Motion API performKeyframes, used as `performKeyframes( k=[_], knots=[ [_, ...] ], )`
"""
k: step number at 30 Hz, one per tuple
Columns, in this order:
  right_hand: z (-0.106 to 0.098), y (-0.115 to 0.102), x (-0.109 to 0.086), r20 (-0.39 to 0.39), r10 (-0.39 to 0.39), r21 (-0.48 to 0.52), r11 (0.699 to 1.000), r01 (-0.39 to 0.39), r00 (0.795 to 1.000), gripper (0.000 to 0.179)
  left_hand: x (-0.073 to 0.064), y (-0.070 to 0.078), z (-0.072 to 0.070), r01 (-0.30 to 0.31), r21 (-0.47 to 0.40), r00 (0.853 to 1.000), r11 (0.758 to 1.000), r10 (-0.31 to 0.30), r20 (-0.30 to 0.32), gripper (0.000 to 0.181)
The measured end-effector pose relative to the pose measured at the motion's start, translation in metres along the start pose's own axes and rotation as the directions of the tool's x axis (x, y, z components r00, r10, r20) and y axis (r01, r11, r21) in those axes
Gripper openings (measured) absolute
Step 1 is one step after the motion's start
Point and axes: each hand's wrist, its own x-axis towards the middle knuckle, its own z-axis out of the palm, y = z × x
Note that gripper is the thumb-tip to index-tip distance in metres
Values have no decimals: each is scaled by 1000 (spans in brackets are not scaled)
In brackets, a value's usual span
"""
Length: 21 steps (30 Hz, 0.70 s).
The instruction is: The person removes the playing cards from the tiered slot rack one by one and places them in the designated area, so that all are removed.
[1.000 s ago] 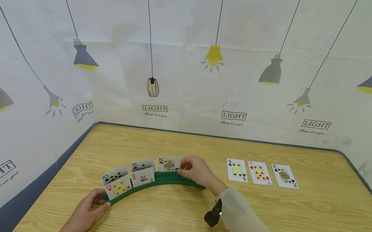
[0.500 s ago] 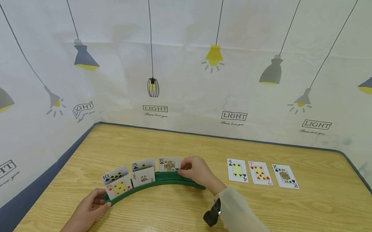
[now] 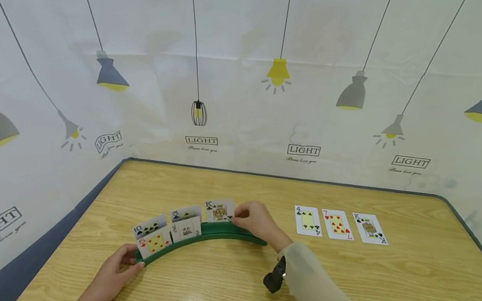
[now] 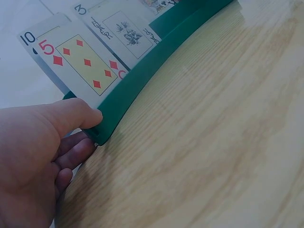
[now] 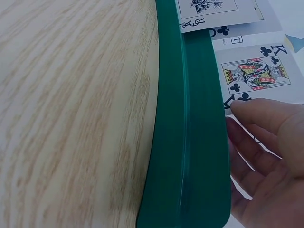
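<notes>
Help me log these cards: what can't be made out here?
Head view: lower part of the white rectangular ten, behind the white rectangular five of diamonds.
Left wrist view: most of the white rectangular king of clubs, cut off by the top edge.
Right wrist view: one corner letter of that king, partly under the right hand.

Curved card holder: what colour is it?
The curved card holder is solid green, clearest in the right wrist view.
</notes>
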Motion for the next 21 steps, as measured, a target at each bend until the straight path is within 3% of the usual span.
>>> performKeyframes(
  k=[21],
  knots=[
    [-7, -4, -5, -97, -10, 63, 998, 16, 995, 11, 0, -1, 0, 1, 14, 1000, 1000, -1, -1, 38]
  ],
)
